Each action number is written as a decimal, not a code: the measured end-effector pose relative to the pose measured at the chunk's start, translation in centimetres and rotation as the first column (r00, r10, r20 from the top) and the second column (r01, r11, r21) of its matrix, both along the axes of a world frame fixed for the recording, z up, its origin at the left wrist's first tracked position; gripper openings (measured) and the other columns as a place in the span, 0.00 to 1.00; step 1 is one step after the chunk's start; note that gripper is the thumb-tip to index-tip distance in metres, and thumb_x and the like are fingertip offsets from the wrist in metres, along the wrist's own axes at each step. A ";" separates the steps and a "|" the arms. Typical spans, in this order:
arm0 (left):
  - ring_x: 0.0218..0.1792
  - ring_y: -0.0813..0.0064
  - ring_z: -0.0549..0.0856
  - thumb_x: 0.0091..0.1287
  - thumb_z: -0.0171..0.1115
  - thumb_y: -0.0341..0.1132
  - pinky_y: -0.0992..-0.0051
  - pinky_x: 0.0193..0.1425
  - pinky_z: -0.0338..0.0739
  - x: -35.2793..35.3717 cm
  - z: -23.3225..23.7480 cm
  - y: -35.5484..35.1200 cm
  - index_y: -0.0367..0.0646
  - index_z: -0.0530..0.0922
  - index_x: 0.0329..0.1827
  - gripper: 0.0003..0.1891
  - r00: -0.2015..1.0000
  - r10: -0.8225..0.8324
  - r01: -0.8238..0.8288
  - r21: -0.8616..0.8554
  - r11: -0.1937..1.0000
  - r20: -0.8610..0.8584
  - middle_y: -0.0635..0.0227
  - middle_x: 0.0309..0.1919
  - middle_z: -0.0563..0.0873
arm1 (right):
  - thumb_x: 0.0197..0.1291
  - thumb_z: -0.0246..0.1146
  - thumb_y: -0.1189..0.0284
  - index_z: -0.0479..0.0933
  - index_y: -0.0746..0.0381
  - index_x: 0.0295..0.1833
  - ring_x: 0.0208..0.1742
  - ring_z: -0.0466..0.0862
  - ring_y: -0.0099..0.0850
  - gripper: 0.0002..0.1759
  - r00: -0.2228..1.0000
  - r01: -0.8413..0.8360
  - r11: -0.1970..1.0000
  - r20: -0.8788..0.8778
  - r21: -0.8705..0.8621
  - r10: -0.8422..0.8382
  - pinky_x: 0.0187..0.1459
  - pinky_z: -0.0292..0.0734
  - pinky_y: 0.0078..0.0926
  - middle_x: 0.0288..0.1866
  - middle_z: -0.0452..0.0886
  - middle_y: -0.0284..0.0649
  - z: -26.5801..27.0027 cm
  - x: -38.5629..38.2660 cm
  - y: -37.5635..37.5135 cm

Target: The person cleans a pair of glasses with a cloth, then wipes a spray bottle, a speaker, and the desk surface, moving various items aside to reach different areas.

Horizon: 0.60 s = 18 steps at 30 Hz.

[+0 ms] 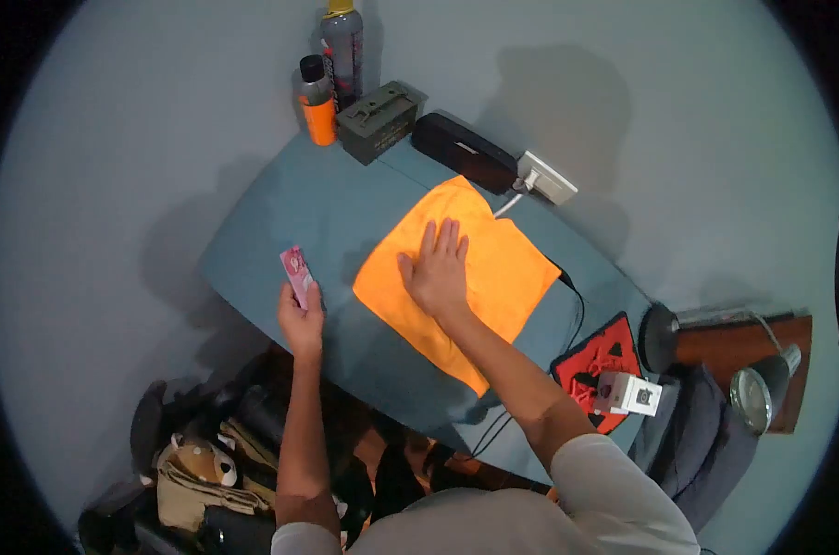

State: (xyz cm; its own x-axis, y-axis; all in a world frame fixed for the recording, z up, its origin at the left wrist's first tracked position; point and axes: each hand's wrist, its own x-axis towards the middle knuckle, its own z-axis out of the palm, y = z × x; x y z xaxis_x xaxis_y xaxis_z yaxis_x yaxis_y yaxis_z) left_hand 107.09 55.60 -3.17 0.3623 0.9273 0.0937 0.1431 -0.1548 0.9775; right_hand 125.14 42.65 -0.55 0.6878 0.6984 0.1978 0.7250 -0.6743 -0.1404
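Note:
An orange cloth lies spread over the middle of the blue-grey table. My right hand rests flat on it, palm down, with the fingers stretched out. To the left, my left hand holds a small pink, patterned packet by its lower end, above the table's left part. The packet points away from me.
Along the back stand an orange-and-grey bottle, a taller spray can, a green metal box, a black case and a wall socket. At right are a red-black pouch, a white box and a lamp.

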 end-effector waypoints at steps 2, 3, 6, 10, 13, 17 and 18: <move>0.27 0.83 0.71 0.64 0.60 0.30 0.79 0.32 0.68 0.0 -0.7 0.3 0.37 0.73 0.33 0.07 0.997 0.037 -0.041 0.054 0.998 0.071 0.73 0.24 0.74 | 0.66 0.47 0.51 0.55 0.76 0.69 0.74 0.50 0.57 0.40 1.000 -0.030 0.999 0.008 0.029 0.030 0.71 0.44 0.55 0.71 0.52 0.67 -0.4 1.6 3.5; 0.26 0.83 0.70 0.64 0.61 0.30 0.79 0.31 0.68 0.1 -0.4 0.2 0.37 0.73 0.33 0.07 0.996 0.043 -0.047 0.043 0.998 0.084 0.74 0.24 0.74 | 0.66 0.46 0.51 0.56 0.76 0.68 0.74 0.50 0.57 0.40 0.999 -0.026 0.998 0.042 0.062 0.024 0.71 0.45 0.54 0.71 0.53 0.67 -0.9 2.4 5.3; 0.26 0.84 0.70 0.64 0.61 0.29 0.79 0.30 0.67 0.2 -0.4 0.1 0.37 0.73 0.32 0.07 0.994 0.065 -0.068 0.026 0.997 0.089 0.74 0.24 0.73 | 0.65 0.45 0.49 0.56 0.76 0.69 0.74 0.51 0.56 0.41 0.998 -0.020 0.998 0.065 0.064 0.016 0.71 0.46 0.53 0.71 0.54 0.67 -1.1 4.1 9.6; 0.26 0.85 0.70 0.63 0.62 0.29 0.81 0.30 0.67 -0.1 -0.8 0.0 0.37 0.73 0.32 0.07 0.994 0.104 -0.108 0.116 0.987 0.041 0.74 0.24 0.74 | 0.66 0.42 0.48 0.54 0.75 0.70 0.75 0.51 0.54 0.42 0.997 0.001 1.000 0.082 0.027 -0.003 0.72 0.44 0.51 0.72 0.53 0.64 -1.7 5.1 13.1; 0.26 0.86 0.71 0.63 0.62 0.29 0.81 0.30 0.68 0.0 0.2 -0.3 0.37 0.73 0.32 0.06 0.990 0.092 -0.099 0.063 0.993 0.109 0.75 0.24 0.74 | 0.66 0.41 0.48 0.54 0.73 0.70 0.75 0.51 0.53 0.41 0.994 -0.002 1.000 0.106 0.001 0.002 0.72 0.43 0.50 0.72 0.53 0.63 -1.6 4.4 12.6; 0.24 0.86 0.72 0.64 0.60 0.30 0.81 0.26 0.67 -0.3 -0.4 0.3 0.37 0.75 0.36 0.05 0.958 0.141 -0.137 -0.033 0.990 0.249 0.75 0.23 0.75 | 0.62 0.52 0.54 0.58 0.71 0.68 0.74 0.54 0.53 0.37 0.933 -0.356 0.935 0.057 0.015 0.354 0.68 0.49 0.56 0.70 0.57 0.62 -0.3 -2.6 6.2; 0.24 0.86 0.72 0.64 0.60 0.30 0.81 0.26 0.67 -0.9 -0.2 0.4 0.37 0.75 0.36 0.05 0.953 0.157 -0.152 -0.037 0.988 0.259 0.75 0.23 0.75 | 0.60 0.57 0.57 0.58 0.71 0.68 0.72 0.55 0.54 0.37 0.906 -0.420 0.908 0.054 0.002 0.419 0.66 0.52 0.58 0.69 0.57 0.64 0.1 -5.5 3.5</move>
State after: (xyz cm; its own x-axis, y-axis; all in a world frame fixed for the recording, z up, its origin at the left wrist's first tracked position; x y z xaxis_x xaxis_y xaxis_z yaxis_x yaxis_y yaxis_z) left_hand 106.23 55.99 -3.35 0.1796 0.9723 0.1496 -0.0958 -0.1340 0.9863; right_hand 119.63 46.16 -0.46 0.3208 0.9172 0.2362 0.9469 -0.3049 -0.1022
